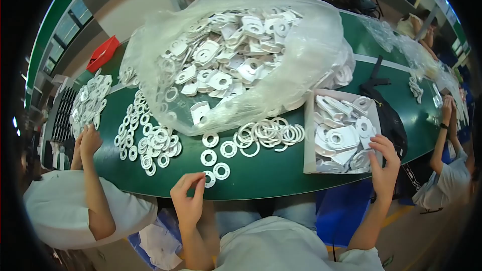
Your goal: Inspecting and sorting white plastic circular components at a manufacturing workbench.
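My left hand [187, 198] is on the near side of the bag [312, 35], thumb and fingertips drawn close at the edge of a ring [213, 180]; whether they pinch it or only touch it, I cannot tell. That ring lies on the table [261, 178], the closest to me of a few loose ones in front of the bag. My right hand [385, 165] is curved over the side of the box [310, 138], to the near right of the bag, fingertips by the plates [349, 136]; I cannot tell whether they grasp one. To do this well, I'd take the ring by its rim with light fingertips, clear of its neighbours, and lift a plate by an exposed edge so the tangled ones don't drag along. My left fingers hide part of the ring, and my right ones cover whatever they meet in the box. The lower plates there are buried, the bag's cloudy film blurs the plates inside it, and my forearms run partly out of sight below.
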### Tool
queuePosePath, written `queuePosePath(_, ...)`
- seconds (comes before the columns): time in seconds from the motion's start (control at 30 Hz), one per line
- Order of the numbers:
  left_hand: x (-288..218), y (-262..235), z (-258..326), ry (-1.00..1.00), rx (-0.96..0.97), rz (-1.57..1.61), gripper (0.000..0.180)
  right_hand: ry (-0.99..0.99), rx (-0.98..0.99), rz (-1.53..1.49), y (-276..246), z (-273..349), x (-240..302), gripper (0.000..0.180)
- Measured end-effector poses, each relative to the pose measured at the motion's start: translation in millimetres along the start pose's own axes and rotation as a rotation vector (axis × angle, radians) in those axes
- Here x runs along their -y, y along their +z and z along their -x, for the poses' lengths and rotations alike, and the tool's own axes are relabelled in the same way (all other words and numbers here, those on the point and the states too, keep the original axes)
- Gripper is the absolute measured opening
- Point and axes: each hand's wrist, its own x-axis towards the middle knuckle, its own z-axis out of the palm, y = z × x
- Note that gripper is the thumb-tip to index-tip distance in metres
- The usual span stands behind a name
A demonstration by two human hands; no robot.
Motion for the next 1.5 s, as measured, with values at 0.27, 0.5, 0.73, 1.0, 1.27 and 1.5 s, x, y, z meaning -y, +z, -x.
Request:
queuePosePath(0.27, 34.5, -3.2, -20.7, -0.017, -0.278, -0.293, 0.020, -0.113, 0.114, -0.213, 99.5, 9.2, 116.5, 0.014)
queuePosePath(0.5, 33.4, 22.9, -103.3, 0.244, -0.226, -0.303, 0.017, -0.116, 0.096, -0.433, 131.0, 4.9, 126.1, 0.021)
queuePosePath(0.73, 69.8, 34.9, -190.0, 0.173, 0.076, -0.572, 0.038, -0.160, 0.135, -0.073, 177.7, 3.0, 111.8, 0.035)
queuePosePath(1.0, 39.3, 5.1, -183.4, 0.040, -0.010, -0.458, 0.033, -0.087, 0.113, -0.154, 188.5, 1.4, 95.8, 0.026)
queuePosePath(1.27, -19.1, 42.9, -44.8, -0.251, -0.216, 0.700, 0.015, 0.395, 0.275, -1.193, 182.9, 25.8, 162.0, 0.034)
queuePosePath(1.5, -21.8, 54.5, -3.6, -0.396, -0.152, 0.893, 0.021, 0.445, 0.275, -1.425, 188.3, 52.3, 173.4, 0.032)
